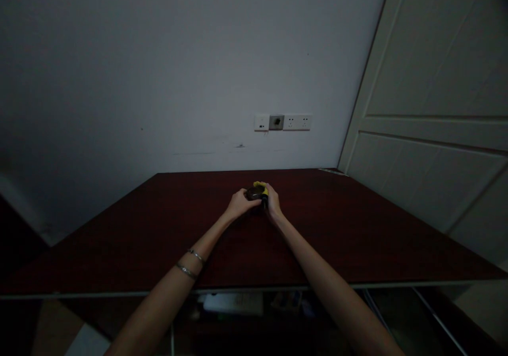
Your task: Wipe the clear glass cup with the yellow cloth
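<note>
Both my arms reach out over a dark red-brown table (159,229). Far out on it, my left hand (237,204) and my right hand (273,205) are closed round a small yellow and black object (257,191), one on each side. The room is dim and the object is too small to name; it looks round and dark with a yellow part on top. Two thin bangles (191,263) sit on my left forearm.
A white wall stands behind the table with a row of sockets (282,121). A pale panelled door (432,107) fills the right side. Under the table's front edge lie a white box (234,303) and some dim clutter.
</note>
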Demonstrator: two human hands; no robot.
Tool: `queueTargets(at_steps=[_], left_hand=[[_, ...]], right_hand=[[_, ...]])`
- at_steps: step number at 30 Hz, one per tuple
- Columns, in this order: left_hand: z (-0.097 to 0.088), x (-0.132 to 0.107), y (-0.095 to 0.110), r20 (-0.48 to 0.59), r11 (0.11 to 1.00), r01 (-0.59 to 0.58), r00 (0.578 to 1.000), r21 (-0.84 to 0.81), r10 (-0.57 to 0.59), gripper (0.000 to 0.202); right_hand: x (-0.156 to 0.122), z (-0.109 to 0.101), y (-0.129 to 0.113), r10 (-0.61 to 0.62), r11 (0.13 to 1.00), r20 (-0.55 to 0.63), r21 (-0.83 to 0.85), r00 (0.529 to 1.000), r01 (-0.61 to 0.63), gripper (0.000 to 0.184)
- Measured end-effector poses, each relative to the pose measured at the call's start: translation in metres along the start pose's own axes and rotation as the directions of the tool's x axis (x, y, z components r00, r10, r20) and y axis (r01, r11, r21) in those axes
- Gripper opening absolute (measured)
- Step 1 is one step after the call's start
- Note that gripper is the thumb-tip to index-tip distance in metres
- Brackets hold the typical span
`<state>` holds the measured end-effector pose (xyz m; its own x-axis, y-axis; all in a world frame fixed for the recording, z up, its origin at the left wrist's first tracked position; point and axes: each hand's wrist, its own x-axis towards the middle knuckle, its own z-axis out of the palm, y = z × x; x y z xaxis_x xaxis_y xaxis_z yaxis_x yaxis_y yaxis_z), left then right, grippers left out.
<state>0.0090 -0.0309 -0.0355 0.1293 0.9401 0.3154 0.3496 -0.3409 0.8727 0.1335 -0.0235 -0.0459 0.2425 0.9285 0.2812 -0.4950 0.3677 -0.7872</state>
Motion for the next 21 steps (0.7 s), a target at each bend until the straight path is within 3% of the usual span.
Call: queueTargets(at_steps=[5,10,13,17,21], left_hand=[[0.007,-0.002,0.016,0.03,0.996,-0.037,0.999,-0.076,0.039,0.076],[0.003,-0.003,0.034,0.337,0.967,-0.073,0.929,-0.245,0.156,0.062],[0.002,-0.003,0.034,0.378,0.942,-0.038,0.91,-0.332,0.17,0.054],[0.01,-0.002,0.025,0.233,0.919,-0.011,0.966,-0.394,0.111,0.053],[0.015,0.001,0.014,0.027,0.945,-0.029,0.999,-0.324,0.04,0.06]], right_hand=[[-0.004,0.004,-0.009,0.115,0.978,-0.016,0.18,0.993,-0.11,0.026],[-0.001,-0.005,-0.026,0.178,0.957,0.014,0.229,0.984,-0.176,0.027],[0.002,-0.009,-0.03,0.207,0.955,0.041,0.208,0.978,-0.211,0.028],[0.005,-0.006,-0.023,0.165,0.97,-0.001,0.182,0.986,-0.162,0.03],[0.005,-0.003,-0.011,0.046,0.99,-0.071,0.134,0.996,-0.036,0.028]])
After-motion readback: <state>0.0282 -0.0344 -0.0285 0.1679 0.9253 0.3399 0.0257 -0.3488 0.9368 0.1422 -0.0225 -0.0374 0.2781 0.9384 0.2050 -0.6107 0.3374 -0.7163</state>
